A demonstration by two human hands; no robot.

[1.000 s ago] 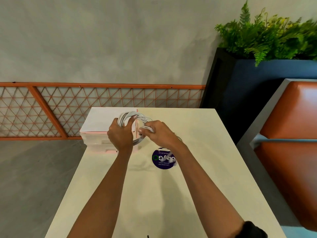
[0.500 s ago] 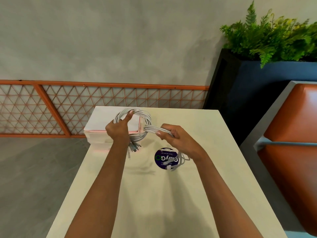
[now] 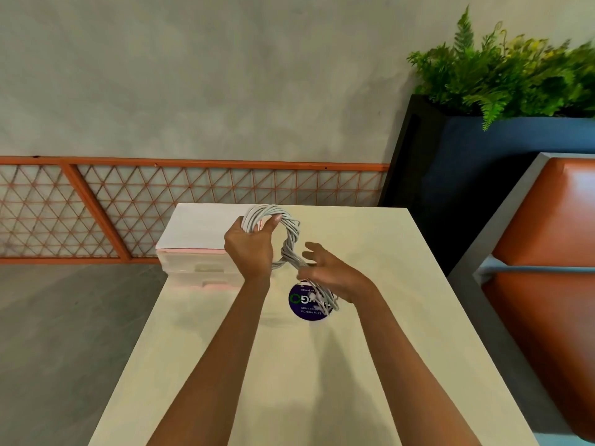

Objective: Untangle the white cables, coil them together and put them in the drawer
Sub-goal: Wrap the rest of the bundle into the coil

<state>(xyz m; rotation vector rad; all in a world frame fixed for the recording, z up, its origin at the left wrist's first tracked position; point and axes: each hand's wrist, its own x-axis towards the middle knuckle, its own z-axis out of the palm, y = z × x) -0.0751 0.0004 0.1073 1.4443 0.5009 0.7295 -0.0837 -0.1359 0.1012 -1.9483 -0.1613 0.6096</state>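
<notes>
Left hand point(image 3: 249, 252) grips the white cable coil point(image 3: 291, 233), right hand point(image 3: 335, 275) pinches its tails mid-wrap; tucking ends likely follows.

Round sticker point(image 3: 298, 309) on the bench point(image 3: 354, 365): upside-down print.
Small lines: "Let's keep our", "clean", "you go".
Logo: white "G"; rest under white cables point(image 3: 289, 252).

2 bare forearms reach forward from the bottom of the view and converge toward each other. The left hand point(image 3: 249, 249) is raised, back toward the camera, its fingers curled round one side of the coiled white cables point(image 3: 289, 228) and its thumb pointing up through the loop. The right hand point(image 3: 333, 275) sits lower and just beside it, the cables' tail running through its palm under the thumb, while its fingers point(image 3: 310, 247) are loosely splayed and slightly blurred.
</notes>
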